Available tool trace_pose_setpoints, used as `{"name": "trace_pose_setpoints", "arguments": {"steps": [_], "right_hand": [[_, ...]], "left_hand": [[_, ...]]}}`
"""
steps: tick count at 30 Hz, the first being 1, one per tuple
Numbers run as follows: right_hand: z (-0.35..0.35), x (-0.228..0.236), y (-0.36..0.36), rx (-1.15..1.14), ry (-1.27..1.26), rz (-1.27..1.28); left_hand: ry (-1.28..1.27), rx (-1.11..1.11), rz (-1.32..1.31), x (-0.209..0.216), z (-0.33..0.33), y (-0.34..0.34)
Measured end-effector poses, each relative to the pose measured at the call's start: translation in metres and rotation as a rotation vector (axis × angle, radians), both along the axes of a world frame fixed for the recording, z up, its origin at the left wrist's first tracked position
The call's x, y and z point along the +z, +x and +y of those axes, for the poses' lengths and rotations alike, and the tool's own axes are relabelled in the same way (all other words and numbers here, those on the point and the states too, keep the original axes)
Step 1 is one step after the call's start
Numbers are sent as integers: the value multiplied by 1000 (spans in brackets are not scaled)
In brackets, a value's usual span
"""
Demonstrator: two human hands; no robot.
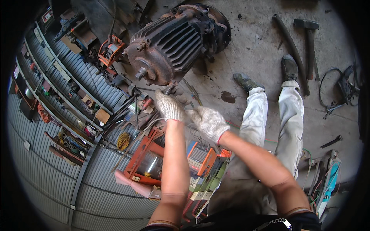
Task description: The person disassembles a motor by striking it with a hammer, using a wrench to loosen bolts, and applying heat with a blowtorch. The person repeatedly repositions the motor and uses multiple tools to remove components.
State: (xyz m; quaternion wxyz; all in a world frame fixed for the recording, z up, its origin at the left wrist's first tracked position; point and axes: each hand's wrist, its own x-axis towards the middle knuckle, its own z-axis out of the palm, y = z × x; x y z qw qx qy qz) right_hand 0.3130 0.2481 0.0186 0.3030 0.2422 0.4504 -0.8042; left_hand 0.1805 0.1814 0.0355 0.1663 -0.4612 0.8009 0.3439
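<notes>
a: how do i do this step well?
b: it looks like work at the motor's (169,42) near edge, so i'd keep the left hand (169,106) steady and the rod (167,90) in line with whatever it meets there. push evenly; a tilted rod could slip off.
a: what do the hands have hold of?
b: the left glove is curled, nearly closed, with the rod between thumb and fingers, as far as i can see. the right hand (208,122) is half curled, just beside the left; it's blurred, so i can't tell if it has anything.
a: anything to mind?
b: keep the right fingers out of the rod's path, and i'd watch the shaft (141,73), which could knock the left knuckles.
a: where's the motor from the hands?
b: on its side on the floor (256,42), ahead of both. its rusty end cover (148,59) is just beyond the left fingertips; the right hand sits farther back, apart from it.
</notes>
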Motion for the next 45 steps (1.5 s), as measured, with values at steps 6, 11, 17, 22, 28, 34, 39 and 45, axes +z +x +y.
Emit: {"name": "trace_pose_setpoints", "arguments": {"steps": [6,11,17,22,28,34,39,45], "right_hand": [[53,-18,-23,254,-20,189],[82,-7,-51,540,262,430],[16,3,-8,175,454,139],[-23,3,7,-154,465,122],[19,9,14,138,494,197],[-86,32,3,-11,413,-8],[-209,26,-54,-347,502,-104],[-243,3,-87,-500,483,-67]], "left_hand": [[108,152,-45,2,12,-7],[201,241,-87,-1,3,-15],[-35,-70,-44,-20,-24,-4],[-260,-477,89,-25,-23,5],[346,30,-65,2,-13,5],[474,-34,1,41,-71,21],[151,-835,160,36,-146,-36],[276,-995,28,28,-165,-77]]}}
